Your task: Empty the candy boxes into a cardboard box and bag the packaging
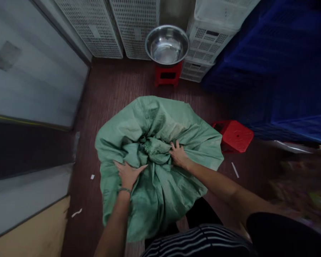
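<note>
A large green woven sack (147, 110) stands on the floor right in front of me, its top gathered and twisted into a knot (156, 146) at the middle. My left hand (128, 174) lies on the sack's near left side with thumb and fingers spread, pressing on the cloth. At the right edge of the knot rests my right hand (178, 154), its fingers apart and bent slightly against the folds. Neither hand is closed around the cloth. What the sack contains is hidden.
A steel basin (167, 46) sits on a red stool (168, 75) beyond the sack. Another red stool (237, 136) is to the right, near blue crates (291, 71). White crates (211, 39) line the back. Grey panels (29, 64) stand left. Paper scraps (76, 212) lie on the floor.
</note>
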A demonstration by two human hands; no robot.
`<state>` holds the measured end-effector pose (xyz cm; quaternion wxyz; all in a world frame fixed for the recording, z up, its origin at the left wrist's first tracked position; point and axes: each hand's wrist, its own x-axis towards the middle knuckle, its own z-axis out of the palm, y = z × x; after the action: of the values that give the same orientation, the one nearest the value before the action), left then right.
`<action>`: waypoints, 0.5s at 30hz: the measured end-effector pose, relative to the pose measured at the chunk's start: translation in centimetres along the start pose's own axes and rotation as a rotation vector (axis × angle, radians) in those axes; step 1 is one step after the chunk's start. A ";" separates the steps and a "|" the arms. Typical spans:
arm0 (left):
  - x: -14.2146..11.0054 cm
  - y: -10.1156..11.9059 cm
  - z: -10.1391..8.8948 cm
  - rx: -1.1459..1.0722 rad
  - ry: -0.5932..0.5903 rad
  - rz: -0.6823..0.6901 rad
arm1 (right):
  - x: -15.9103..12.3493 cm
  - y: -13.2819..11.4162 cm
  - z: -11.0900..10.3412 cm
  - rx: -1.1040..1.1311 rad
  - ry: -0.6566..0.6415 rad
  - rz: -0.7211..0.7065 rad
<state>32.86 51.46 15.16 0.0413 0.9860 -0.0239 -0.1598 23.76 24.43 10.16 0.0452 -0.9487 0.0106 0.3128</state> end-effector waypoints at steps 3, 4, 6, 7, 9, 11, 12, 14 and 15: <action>2.2 1.1 4.3 -0.059 0.021 -0.110 | 1.0 -1.4 1.1 -0.068 -0.043 0.039; 2.6 0.9 5.0 -0.079 0.027 -0.122 | 1.2 -1.7 1.3 -0.084 -0.054 0.056; 2.6 -0.1 5.3 -0.130 0.011 -0.102 | 1.3 -2.5 1.5 -0.082 -0.087 0.095; 2.4 -0.7 5.0 -0.156 -0.004 -0.091 | 1.3 -2.9 1.4 -0.067 -0.108 0.114; 1.9 -1.4 3.4 -0.191 -0.002 -0.081 | 1.1 -3.9 0.7 -0.029 -0.148 0.143; 2.1 -1.2 0.4 -0.222 0.088 -0.087 | 0.8 -4.9 -0.8 -0.004 -0.167 0.155; 2.7 -0.9 -1.6 -0.252 0.167 -0.078 | 0.6 -5.2 -1.9 0.007 -0.174 0.161; 5.1 -0.3 -5.7 -0.335 0.339 -0.030 | 0.3 -5.0 -5.1 0.068 -0.177 0.182; 6.8 -0.1 -7.6 -0.365 0.394 0.015 | 0.2 -4.3 -7.2 0.108 -0.162 0.197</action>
<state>41.71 51.76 20.18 0.2233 0.9741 0.0067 0.0339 28.41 28.02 16.12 0.0657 -0.9109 0.1169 0.3902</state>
